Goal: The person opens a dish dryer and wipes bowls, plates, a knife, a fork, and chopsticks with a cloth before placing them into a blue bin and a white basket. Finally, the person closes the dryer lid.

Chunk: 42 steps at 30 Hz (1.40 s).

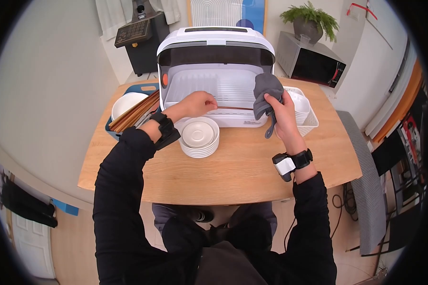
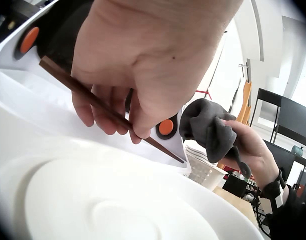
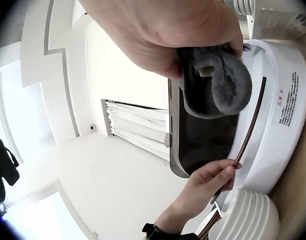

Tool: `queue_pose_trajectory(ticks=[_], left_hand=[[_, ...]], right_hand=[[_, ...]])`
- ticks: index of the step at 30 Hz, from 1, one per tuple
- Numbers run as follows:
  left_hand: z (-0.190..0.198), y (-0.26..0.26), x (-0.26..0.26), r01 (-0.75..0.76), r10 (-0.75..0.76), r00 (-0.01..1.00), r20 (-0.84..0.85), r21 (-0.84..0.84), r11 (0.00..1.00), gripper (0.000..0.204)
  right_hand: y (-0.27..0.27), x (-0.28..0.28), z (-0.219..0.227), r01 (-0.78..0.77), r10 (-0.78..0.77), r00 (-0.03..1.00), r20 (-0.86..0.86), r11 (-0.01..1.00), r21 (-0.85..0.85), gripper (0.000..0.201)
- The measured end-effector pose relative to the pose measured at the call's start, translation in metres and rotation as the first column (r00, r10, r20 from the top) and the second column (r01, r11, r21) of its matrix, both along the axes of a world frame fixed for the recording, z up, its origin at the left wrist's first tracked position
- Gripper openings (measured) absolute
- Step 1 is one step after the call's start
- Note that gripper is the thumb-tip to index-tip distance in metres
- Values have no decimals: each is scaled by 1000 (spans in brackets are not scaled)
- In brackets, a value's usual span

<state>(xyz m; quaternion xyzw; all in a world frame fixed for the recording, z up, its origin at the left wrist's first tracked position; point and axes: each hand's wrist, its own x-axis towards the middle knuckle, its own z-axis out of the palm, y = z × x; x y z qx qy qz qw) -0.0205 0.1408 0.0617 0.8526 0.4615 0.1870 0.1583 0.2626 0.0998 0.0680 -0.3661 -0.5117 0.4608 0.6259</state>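
My left hand [image 1: 198, 103] pinches a dark brown chopstick [image 1: 235, 108] between thumb and fingers, in front of the white cabinet's lower edge. The left wrist view shows the chopstick [image 2: 88, 95] slanting across beneath the left hand [image 2: 143, 65]. On the right, my right hand [image 1: 284, 114] grips a bunched grey cloth [image 1: 267, 92], apart from the chopstick. In the right wrist view the cloth [image 3: 220, 85] hangs folded from the right hand [image 3: 178, 30], and the left hand [image 3: 205, 187] holds the chopstick [image 3: 252, 122] near one end.
The white cabinet [image 1: 214, 120] stands with its dark lid raised. Stacked white bowls [image 1: 199, 135] sit before it. At left, a blue basket [image 1: 150, 88] holds chopsticks [image 1: 137, 110] and a bowl; at right, a white basket [image 1: 310, 124] holds dishes. A microwave [image 1: 314, 61] stands behind.
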Motion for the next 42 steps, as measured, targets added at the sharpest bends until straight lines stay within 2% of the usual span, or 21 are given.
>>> queue_pose_trajectory(ticks=[1,2,4,6,7,8,10,11,12,13,17,21,24,27,29,31,33,35,38,41,42], left_hand=[[10,-9,0,-14,13,1000,17,56,998,17],[20,-19,-1,-29,26,999,33,111,993,15],[31,-37,-3,-39,23,997,70,238,970,13],[34,-50,-3,-34,-9,994,109,385,922,10],[35,-58,0,-64,16,995,102,487,871,10],[37,-66,4,-92,43,994,98,582,808,10],[35,-83,8,-89,96,995,37,784,615,10],[31,-91,6,-97,113,993,38,809,579,10],[27,-98,3,-107,130,991,42,833,543,9],[23,-103,1,-115,146,988,47,855,506,9],[21,-121,-16,-70,114,993,15,863,500,12],[16,-120,-33,-114,94,993,75,826,551,11],[17,-115,-39,-163,98,987,131,778,606,9],[19,-109,-43,-246,123,968,220,729,638,8],[20,-104,-40,-303,164,952,259,714,631,8],[17,-97,-29,-336,156,938,308,707,622,9],[20,-93,-16,-344,137,932,334,706,618,9],[22,-92,-2,-326,104,935,338,710,624,10],[23,-94,14,-306,66,934,350,693,653,10],[24,-97,19,-316,55,922,383,662,679,12],[25,-98,17,-306,46,925,378,666,680,12]], right_hand=[[1,-2,3,11,-12,999,49,1000,27,39],[4,-6,5,76,-125,965,232,975,210,41],[6,-17,12,87,-412,773,483,822,563,45],[-12,-33,31,-150,-413,662,625,744,651,48],[-20,-43,39,-273,-424,595,682,692,668,49],[-20,-54,37,-328,-408,556,724,692,643,45],[-16,-65,32,-349,-592,415,691,598,722,40],[-15,-70,29,-366,-675,340,655,547,753,37],[-15,-74,26,-371,-749,367,552,427,825,30],[-17,-76,24,-385,-755,362,547,414,825,30],[-27,-71,22,-412,-787,332,521,376,830,30],[-17,-49,18,-386,-818,277,503,385,838,32],[-3,-29,14,-264,-822,271,501,437,860,29],[8,-21,1,59,-536,641,549,747,662,24],[6,-22,4,31,-218,863,455,922,385,24],[-3,-35,8,-107,84,974,211,990,97,32],[-7,-53,9,-171,151,981,122,971,169,33],[-19,-75,17,-142,133,990,52,951,274,36],[-31,-90,23,-115,37,975,221,929,351,39],[-35,-100,25,-19,-239,929,283,732,681,40],[-35,-100,25,-2,-317,900,298,682,731,39]])
